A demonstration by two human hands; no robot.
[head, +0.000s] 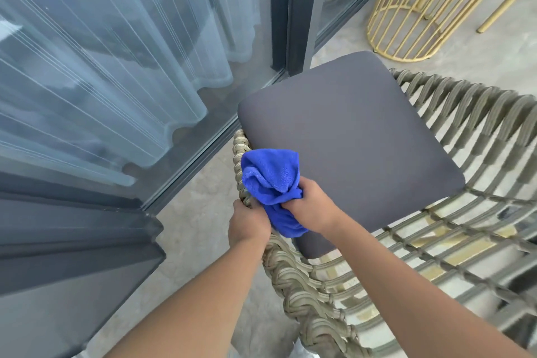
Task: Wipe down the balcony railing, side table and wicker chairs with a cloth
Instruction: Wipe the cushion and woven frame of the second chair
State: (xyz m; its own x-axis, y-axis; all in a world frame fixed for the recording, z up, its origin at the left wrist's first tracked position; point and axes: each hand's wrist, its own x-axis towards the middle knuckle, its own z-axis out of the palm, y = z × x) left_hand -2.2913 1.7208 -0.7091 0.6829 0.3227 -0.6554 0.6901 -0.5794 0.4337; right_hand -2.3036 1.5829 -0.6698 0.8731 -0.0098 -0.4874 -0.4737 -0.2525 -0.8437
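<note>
The blue microfibre cloth [270,180] is bunched and held by the right hand [309,203], whose fingers are curled around its gathered middle; the fingertips themselves are hidden in the folds. One part of the cloth lies over the woven rope rim [293,279] of the wicker chair [436,241], at the arm next to the grey seat cushion [348,131], and a tail hangs down below the fist. The left hand [247,225] is placed on the outer side of the same rim, just beside the cloth; it seems to grip the rim to keep the chair steady, but how its fingers lie cannot be told, because they are turned away from the camera.

The step in hand is judged to be the wiping of the chair arm. To do it well, the cloth should be spread a little more, so that a flat face and not only a lump is pressed on the weave. The braided cords have deep grooves, so the cloth is best drawn along the rim and also pushed into the gaps. The steadying hand should be kept ahead of or behind the cloth, not under it. The hanging tail should be gathered, so that it does not catch in the strands. The chair stands close to the glass door [116,67], so the outer side should be wiped with short strokes.
</note>
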